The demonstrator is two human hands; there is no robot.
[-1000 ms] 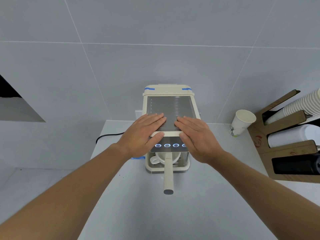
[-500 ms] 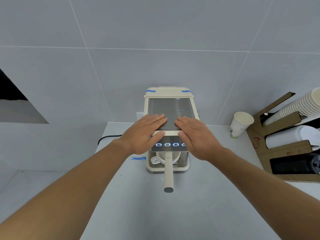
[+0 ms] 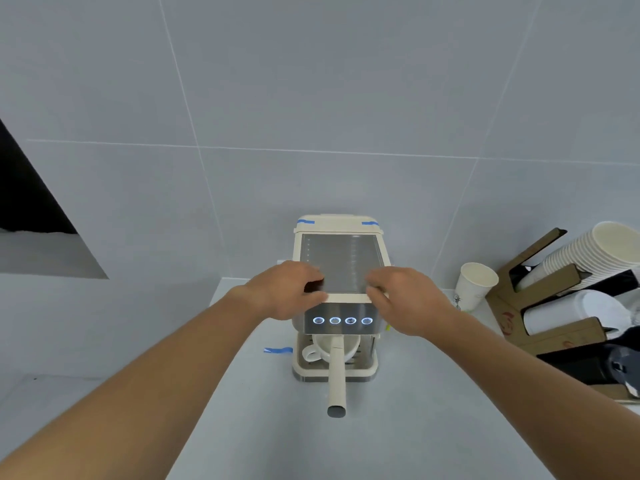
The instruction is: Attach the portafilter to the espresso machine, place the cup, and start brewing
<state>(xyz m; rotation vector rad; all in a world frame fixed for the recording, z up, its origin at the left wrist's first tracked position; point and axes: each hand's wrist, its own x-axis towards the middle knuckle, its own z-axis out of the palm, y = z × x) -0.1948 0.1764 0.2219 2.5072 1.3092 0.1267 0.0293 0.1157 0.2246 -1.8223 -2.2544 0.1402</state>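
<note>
A cream espresso machine (image 3: 341,261) stands against the tiled wall, with several round buttons (image 3: 343,320) lit blue-white on its front panel. The portafilter sits in the machine, its long cream handle (image 3: 336,375) pointing toward me. A white cup (image 3: 323,348) rests on the drip tray under it. My left hand (image 3: 289,294) hovers at the machine's front left corner, fingers curled and holding nothing. My right hand (image 3: 403,299) is at the front right corner, fingers bent and also holding nothing.
A paper cup (image 3: 474,285) stands to the right of the machine. Farther right a cardboard rack (image 3: 550,310) holds stacks of paper cups and lids. Blue tape (image 3: 277,350) marks the white counter (image 3: 311,445) left of the machine.
Both hands lay flat on the machine's top; now they have lifted, moved apart toward the front corners and curled their fingers. The view has tilted upward.
</note>
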